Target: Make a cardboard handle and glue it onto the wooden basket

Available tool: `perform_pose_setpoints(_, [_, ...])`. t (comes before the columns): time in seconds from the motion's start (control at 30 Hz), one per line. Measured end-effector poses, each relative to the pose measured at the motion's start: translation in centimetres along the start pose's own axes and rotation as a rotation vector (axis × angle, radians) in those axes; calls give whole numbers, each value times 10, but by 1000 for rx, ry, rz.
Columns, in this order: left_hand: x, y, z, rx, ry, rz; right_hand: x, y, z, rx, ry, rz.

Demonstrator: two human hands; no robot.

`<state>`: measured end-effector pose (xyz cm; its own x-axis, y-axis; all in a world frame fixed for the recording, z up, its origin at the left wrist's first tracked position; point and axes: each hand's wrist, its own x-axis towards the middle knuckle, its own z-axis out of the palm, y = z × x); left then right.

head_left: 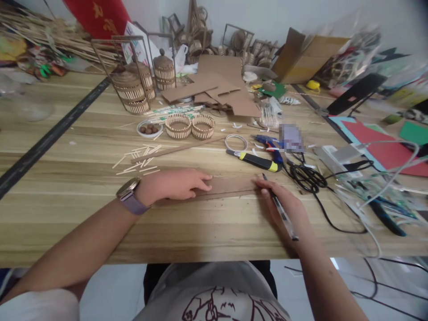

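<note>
A brown cardboard strip (pixel 230 185) lies on the wooden table in front of me. My left hand (pixel 177 183), with a watch on its wrist, rests over the strip's left part with its fingers stretched out and apart. At the strip's right end, my right hand (pixel 284 200) is closed around a clear-barrelled pen (pixel 283 213). The pen slants across the hand; I cannot make out which end faces the cardboard. Beyond the hands lie a black-and-yellow utility knife (pixel 259 161), a roll of tape (pixel 236 142) and a longer thin cardboard strip (pixel 177 150).
Small sticks (pixel 147 158) lie scattered left of two round stick-walled baskets (pixel 178 126) and a bowl of brown balls (pixel 149 129). A blue glue gun (pixel 267 141) and coiled black cable (pixel 306 176) are at right. Cardboard sheets (pixel 222 73) and lantern-like models (pixel 130 91) stand farther back.
</note>
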<state>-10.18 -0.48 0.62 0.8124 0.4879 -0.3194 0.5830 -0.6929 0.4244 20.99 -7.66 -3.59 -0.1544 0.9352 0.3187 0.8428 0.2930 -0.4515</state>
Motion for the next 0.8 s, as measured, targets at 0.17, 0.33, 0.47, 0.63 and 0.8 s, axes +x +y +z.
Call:
perform_pose_setpoints(0.17, [-1, 5, -1, 47, 17, 18, 1, -12, -5, -19, -32, 21])
perform_pose_setpoints(0.33, [-1, 7, 1, 58, 49, 24, 1, -7, -1, -31, -17, -1])
perform_pose_setpoints(0.47, [-1, 6, 2, 50, 74, 25, -1, -2, 4, -38, -17, -20])
perform_pose_setpoints(0.63, [0, 5, 3, 44, 80, 33, -6, 3, 8, -62, -9, -28])
perform_pose_setpoints(0.8, [0, 6, 3, 20, 71, 29, -9, 5, 8, -74, -35, -34])
